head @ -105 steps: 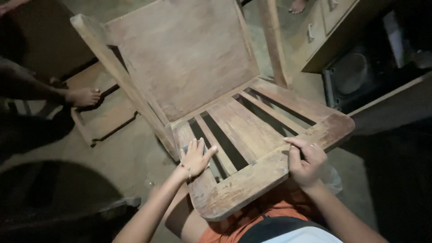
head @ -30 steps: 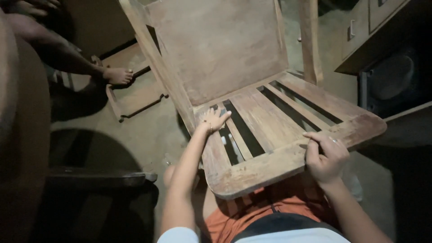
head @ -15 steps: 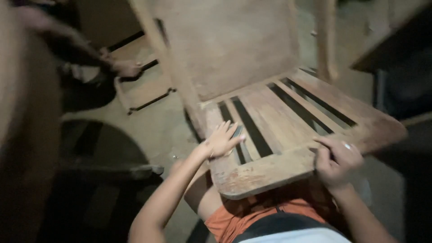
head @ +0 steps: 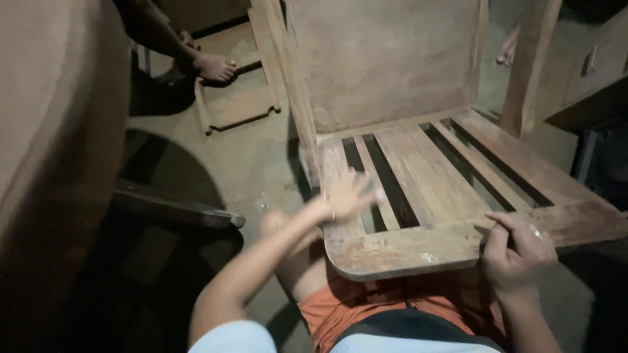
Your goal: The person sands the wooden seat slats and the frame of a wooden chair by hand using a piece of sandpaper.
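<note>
Head view, work piece: wooden chair (head: 418, 163), bare and worn, its slatted seat tipped toward the person's lap; front rail just above the orange shorts (head: 366, 307).
Head view, left hand (head: 347, 195): fingers spread flat over the left side rail and first narrow slat of the seat; motion-blurred. Cannot tell whether anything lies under the palm.
Head view, right hand (head: 517, 252): curled over the front rail near its right end, thumb on top, fingers wrapped beneath; firm hold on the wood. Ring on one finger.
Technique, judged: flat palm and even pressure along the grain look right for rubbing a slat; the right-hand grip should stay firm so the seat does not rock. Fingers risk slipping into the dark gaps between slats.
Surroundings: concrete floor (head: 229, 163); flat wooden frame (head: 239, 98) lying on it beyond the chair, another person's bare foot (head: 216, 65) resting on it. Cabinet (head: 595, 72) at right edge. Dark curved object (head: 176, 209) at left, blurred, kind unclear.
Obstruction: the chair's upright right post (head: 530, 65) and the tall back panel crowd reach to the rear slats. Light is poor.
</note>
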